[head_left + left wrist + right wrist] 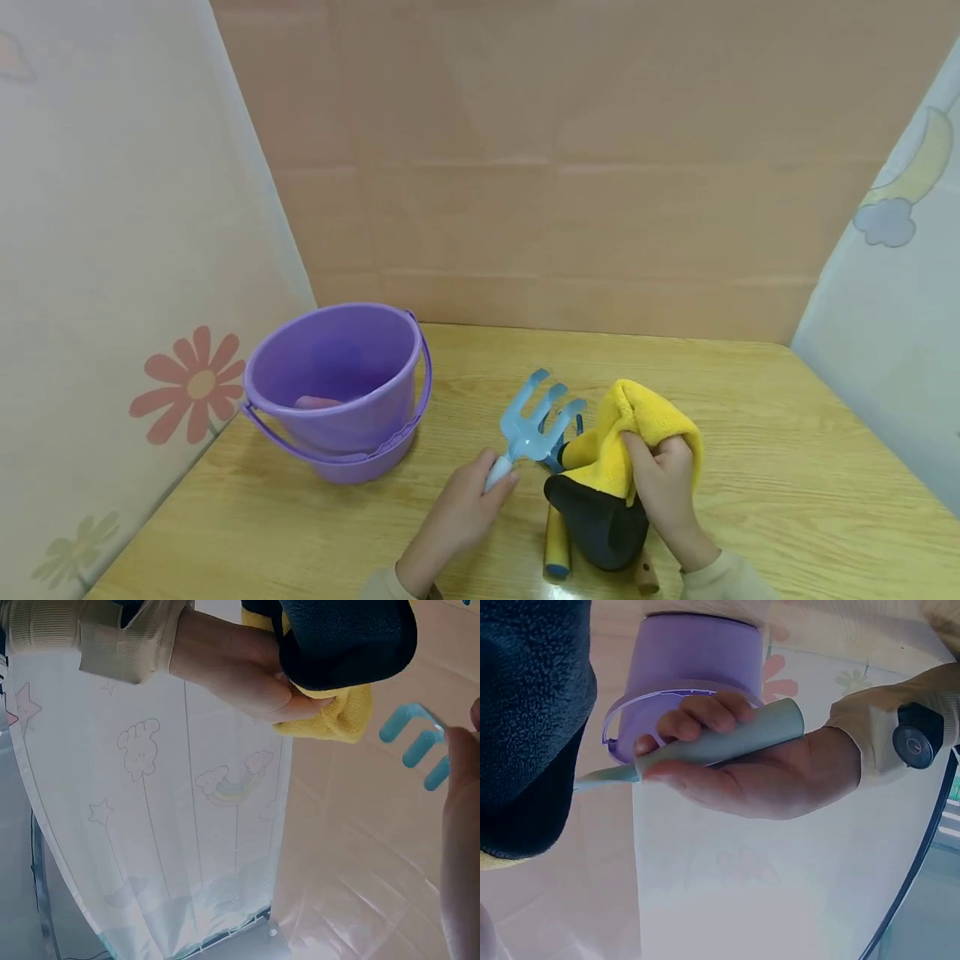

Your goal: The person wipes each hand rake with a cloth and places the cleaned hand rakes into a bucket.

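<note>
My left hand (465, 504) grips a light-blue hand fork (527, 433) by its pale handle, with the tines pointing up and away. In the right wrist view, fingers and thumb wrap round the smooth handle (769, 727). My right hand (663, 483) pinches a two-sided cloth (660, 412), yellow on one face and dark on the other. The cloth (349, 641) hangs in folds, its dark side facing the left wrist camera. It partly covers tools on the table, among them a yellow handle with a blue end (557, 542) and a brown handle (647, 575).
A purple bucket (367, 417) stands at the left with its handle hanging down; something pinkish (317, 402) lies inside. The wood-grain table (780, 450) meets a brown backdrop (555, 208). Pale printed curtains (112, 208) flank both sides.
</note>
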The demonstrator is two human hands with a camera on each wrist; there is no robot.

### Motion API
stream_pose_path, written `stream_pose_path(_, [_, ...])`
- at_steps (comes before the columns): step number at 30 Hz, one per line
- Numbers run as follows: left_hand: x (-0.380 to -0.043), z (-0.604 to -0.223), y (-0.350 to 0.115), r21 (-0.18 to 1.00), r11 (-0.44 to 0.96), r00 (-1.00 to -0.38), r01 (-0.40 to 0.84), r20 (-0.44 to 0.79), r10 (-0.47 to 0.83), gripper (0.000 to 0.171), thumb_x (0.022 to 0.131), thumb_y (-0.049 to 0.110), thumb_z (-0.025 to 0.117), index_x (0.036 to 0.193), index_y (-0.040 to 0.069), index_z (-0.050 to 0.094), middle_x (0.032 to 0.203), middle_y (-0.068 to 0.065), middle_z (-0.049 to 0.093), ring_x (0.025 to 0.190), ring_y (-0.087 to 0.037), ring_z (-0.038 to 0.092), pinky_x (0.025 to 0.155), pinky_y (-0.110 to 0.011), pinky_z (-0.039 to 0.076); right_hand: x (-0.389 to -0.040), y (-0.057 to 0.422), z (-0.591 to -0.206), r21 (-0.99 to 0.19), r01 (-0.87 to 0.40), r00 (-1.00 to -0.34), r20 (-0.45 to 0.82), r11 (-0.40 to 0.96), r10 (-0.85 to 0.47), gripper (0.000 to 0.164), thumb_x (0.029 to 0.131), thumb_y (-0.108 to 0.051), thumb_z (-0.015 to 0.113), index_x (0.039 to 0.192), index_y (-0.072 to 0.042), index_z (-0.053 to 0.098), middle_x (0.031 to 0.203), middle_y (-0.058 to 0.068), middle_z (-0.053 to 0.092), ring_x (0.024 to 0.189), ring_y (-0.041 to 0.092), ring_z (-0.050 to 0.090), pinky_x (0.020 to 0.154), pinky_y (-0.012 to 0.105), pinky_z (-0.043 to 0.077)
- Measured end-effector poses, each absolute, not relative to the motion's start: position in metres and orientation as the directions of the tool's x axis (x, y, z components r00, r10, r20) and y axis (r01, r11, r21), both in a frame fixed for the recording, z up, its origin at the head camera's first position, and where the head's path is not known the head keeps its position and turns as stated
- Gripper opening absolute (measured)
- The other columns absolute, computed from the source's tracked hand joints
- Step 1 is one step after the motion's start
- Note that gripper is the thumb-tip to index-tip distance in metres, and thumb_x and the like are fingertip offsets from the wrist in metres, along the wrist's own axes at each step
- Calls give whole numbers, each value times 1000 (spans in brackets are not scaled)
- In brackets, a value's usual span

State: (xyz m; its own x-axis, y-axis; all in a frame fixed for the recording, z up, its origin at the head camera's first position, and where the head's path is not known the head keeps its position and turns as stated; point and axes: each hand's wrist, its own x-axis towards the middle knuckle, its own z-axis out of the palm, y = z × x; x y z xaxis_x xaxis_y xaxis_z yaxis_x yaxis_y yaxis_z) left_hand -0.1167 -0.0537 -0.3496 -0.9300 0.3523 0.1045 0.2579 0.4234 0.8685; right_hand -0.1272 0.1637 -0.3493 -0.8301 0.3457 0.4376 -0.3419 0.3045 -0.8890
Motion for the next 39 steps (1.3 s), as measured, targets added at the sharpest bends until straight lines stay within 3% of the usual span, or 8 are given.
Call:
stream_pose_path(8, [-115,-348,-47,839,408,-893,359,182,412,20,95,27,49,81,13,46,60,8,33,50,-4,31,46,-19,28,-127,160,-350,-956,-272,-946,287,113,151,20,87,11,47,105,16,43,89,4,56,76,7,60,63,23,51])
stream_pose_path(14, [-112,-347,-43,806,433,-873,403,197,446,16,95,29,50,89,14,50,61,9,35,50,-2,31,45,-18,28,-124,160,-351,-929,-321,-935,342,185,91,15,86,10,47,100,17,49,82,0,58,70,7,58,58,24,50])
stream_pose_path(19, [-110,-345,-41,804,421,-867,421,220,447,15,94,27,50,91,13,51,60,9,38,49,-1,34,43,-18,31,-122,165,-350,-912,-384,-913,399,143,90,16,93,2,41,86,5,55,73,-2,55,63,6,54,55,22,46])
stream_pose_path(24, [-110,-345,-39,798,409,-859,443,248,448,16,95,28,49,94,13,52,60,9,39,48,-1,35,42,-18,32,-123,170,-351,-890,-438,-897,442,-126,-3,32,101,-11,30,89,-10,60,83,-4,58,76,5,56,65,19,46])
stream_pose_path(28, [-109,-346,-35,783,405,-843,472,266,468,16,95,29,49,95,13,52,61,10,38,49,0,35,43,-18,32,-125,172,-351,-884,-356,-890,419,-304,-177,47,103,-23,11,107,-16,57,102,-6,57,96,5,55,79,21,46])
stream_pose_path(32, [-108,-348,-31,775,405,-830,485,263,491,16,95,29,48,95,14,51,62,10,38,50,0,35,44,-18,33,-128,174,-351,-824,-184,-827,425,-537,-369,62,98,-34,-4,117,-13,51,111,-1,53,108,9,51,89,24,42])
stream_pose_path(35, [-107,-349,-28,781,416,-836,466,235,496,15,95,29,49,93,14,50,63,10,37,51,0,35,45,-18,33,-129,176,-352,-751,-13,-782,420,-661,-461,70,95,-42,-7,126,-10,48,123,2,50,117,12,47,96,26,37])
stream_pose_path(39, [-105,-349,-27,785,431,-840,445,198,506,16,95,30,50,93,14,50,65,9,37,53,-1,36,47,-18,33,-128,177,-354,-682,162,-730,403,-713,-552,78,90,-54,-7,135,-13,42,134,2,44,125,13,40,102,28,32])
